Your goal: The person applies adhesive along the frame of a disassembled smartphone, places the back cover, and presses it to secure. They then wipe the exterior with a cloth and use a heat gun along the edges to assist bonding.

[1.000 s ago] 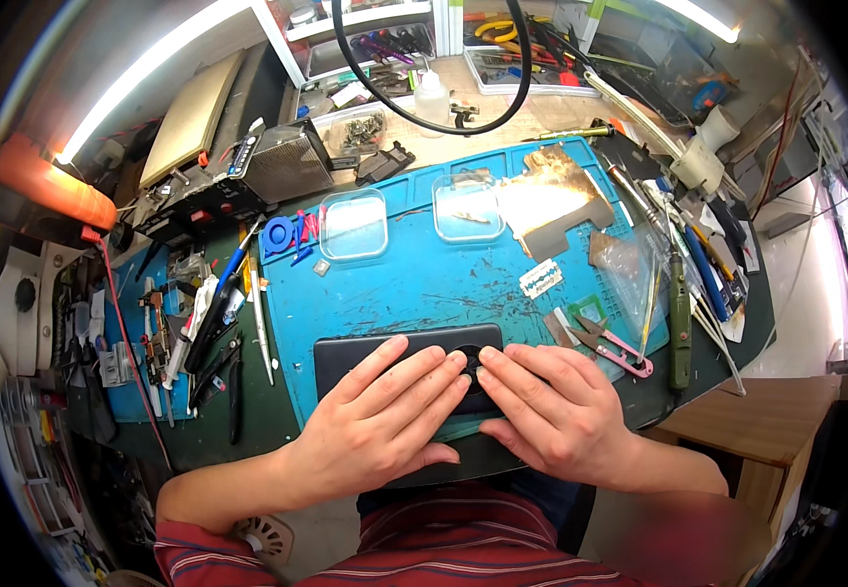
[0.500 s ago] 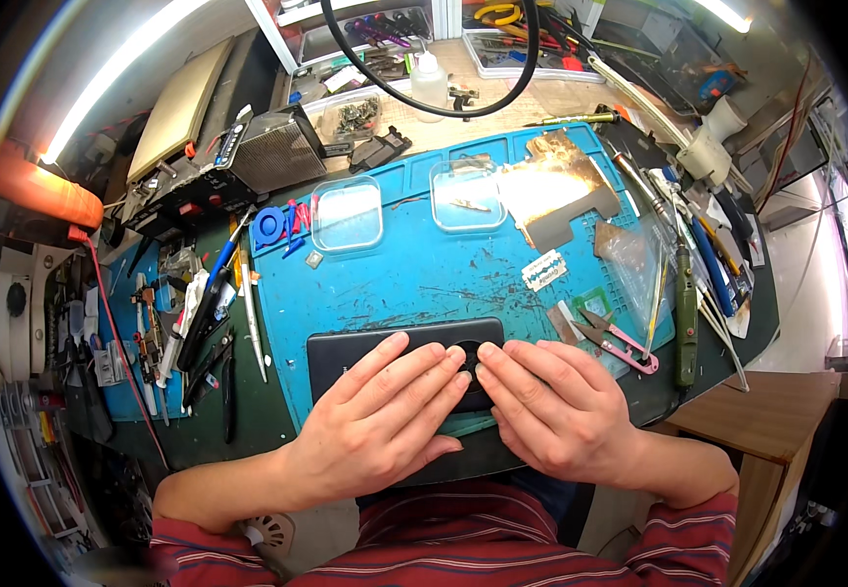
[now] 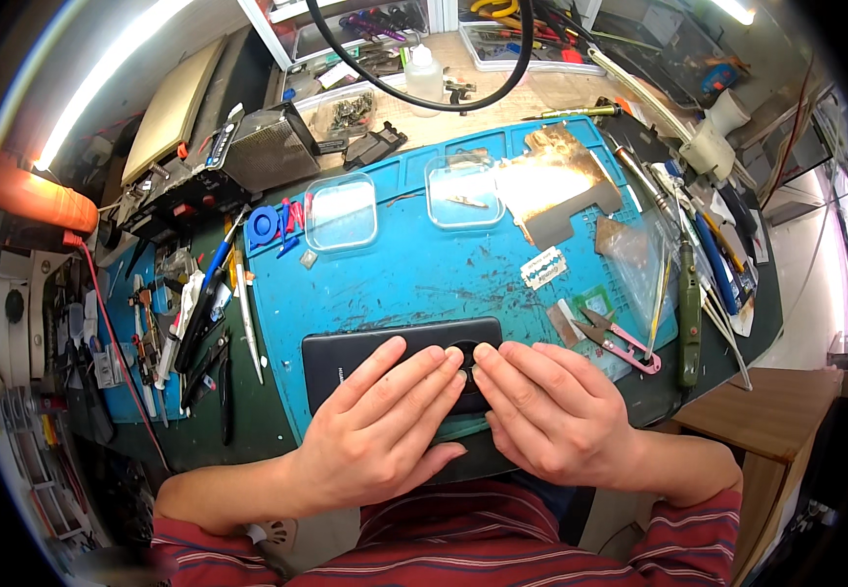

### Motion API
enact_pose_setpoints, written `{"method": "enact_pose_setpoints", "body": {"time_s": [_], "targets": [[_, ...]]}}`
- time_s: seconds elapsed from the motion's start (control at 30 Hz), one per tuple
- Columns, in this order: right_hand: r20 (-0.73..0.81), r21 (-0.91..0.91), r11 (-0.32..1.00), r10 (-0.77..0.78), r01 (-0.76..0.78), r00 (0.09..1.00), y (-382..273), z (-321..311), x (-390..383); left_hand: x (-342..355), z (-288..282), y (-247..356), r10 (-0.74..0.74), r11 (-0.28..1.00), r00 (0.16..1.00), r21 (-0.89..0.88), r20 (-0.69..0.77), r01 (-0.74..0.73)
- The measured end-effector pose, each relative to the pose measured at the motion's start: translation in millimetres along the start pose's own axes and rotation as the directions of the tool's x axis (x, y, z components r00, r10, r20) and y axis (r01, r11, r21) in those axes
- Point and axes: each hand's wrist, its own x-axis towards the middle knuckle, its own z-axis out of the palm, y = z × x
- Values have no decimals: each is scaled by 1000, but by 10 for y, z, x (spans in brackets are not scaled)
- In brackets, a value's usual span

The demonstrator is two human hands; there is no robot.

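A black phone (image 3: 324, 357) lies back up along the front of the blue mat (image 3: 365, 279), with a round black camera module (image 3: 468, 382) at its right end. My left hand (image 3: 390, 416) lies over it, fingers fairly straight and side by side, fingertips on the module's left side, thumb apart below. My right hand (image 3: 551, 411) mirrors this, fingertips on the module's right side, thumb lower down. Neither hand wraps round the phone. Pink-handled scissors (image 3: 629, 357) and a razor blade (image 3: 543, 267) rest on the mat beyond my right hand.
Two clear containers (image 3: 341, 235) (image 3: 461, 215), a blue tape roll (image 3: 264, 227) and a shiny plate (image 3: 551, 181) sit farther back. Hand tools (image 3: 214, 313) lie left, a green rotary tool (image 3: 688, 323) right. A boxy metal machine (image 3: 258, 166) stands back left; a cable loop (image 3: 424, 103) hangs above.
Both hands stay on the module with only small finger shifts; my right thumb has drawn slightly inward since the first frame. The view has shifted a little.
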Motion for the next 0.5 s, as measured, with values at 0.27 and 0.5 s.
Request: {"method": "enact_pose_setpoints", "body": {"time_s": [0.27, 0.5], "targets": [[76, 76, 996, 40, -46, 996, -1, -6, -60, -32, 4, -75, 11, 998, 999, 70, -52, -7], [132, 127, 991, 31, -48, 991, 18, -17, -9, -112, 125, -12, 40, 982, 980, 187, -193, -3]]}}
